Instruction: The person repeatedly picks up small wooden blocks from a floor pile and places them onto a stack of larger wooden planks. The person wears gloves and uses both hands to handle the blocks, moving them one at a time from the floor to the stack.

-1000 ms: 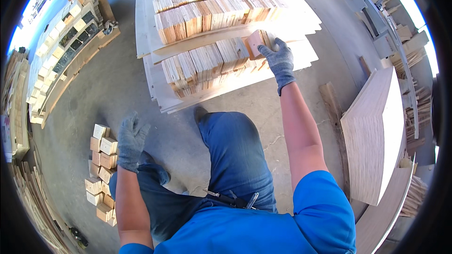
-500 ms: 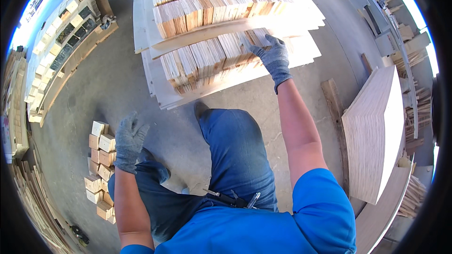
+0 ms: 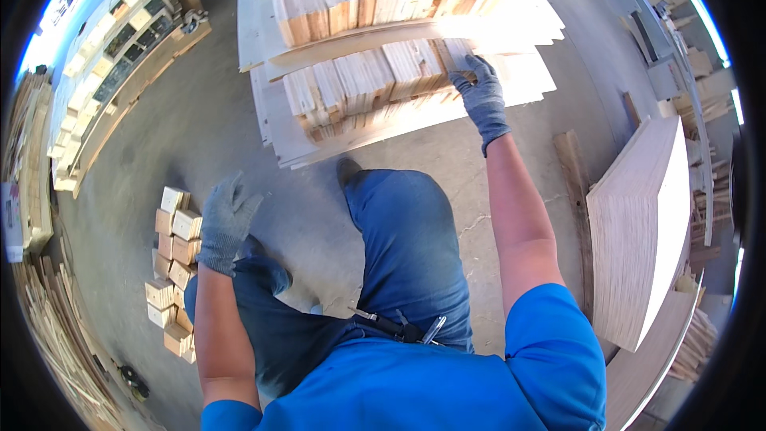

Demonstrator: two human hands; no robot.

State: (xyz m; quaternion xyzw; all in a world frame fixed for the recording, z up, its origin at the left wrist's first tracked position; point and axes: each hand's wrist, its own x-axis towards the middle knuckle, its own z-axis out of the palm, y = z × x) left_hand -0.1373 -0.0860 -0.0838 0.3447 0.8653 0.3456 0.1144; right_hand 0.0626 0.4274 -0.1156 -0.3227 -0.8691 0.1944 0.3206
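Observation:
My right hand (image 3: 481, 97), in a grey knit glove, reaches to the right end of the nearer row of wooden blocks (image 3: 351, 84). Thumb and fingers are apart at the end pieces, and no piece is lifted. These light blocks stand tightly side by side on a pale sheet of board (image 3: 359, 144). Behind them a second, longer run of blocks (image 3: 383, 4) stands in rows. My left hand (image 3: 228, 223), gloved alike, hangs above my left knee with fingers loosely spread and holds nothing. Beside it on the floor is a stack of wooden blocks (image 3: 185, 251).
A tall pile of plywood sheets (image 3: 630, 231) stands at the right, with a plank (image 3: 573, 183) on the floor beside it. At the far left, a long wooden rack (image 3: 120, 72) carries many blocks. Thin strips (image 3: 64, 335) lie along the lower left.
The view has shifted a little, so the rows appear slightly higher and farther right. My right hand has slid slightly rightward at the row's end; my left hand stays loosely raised.

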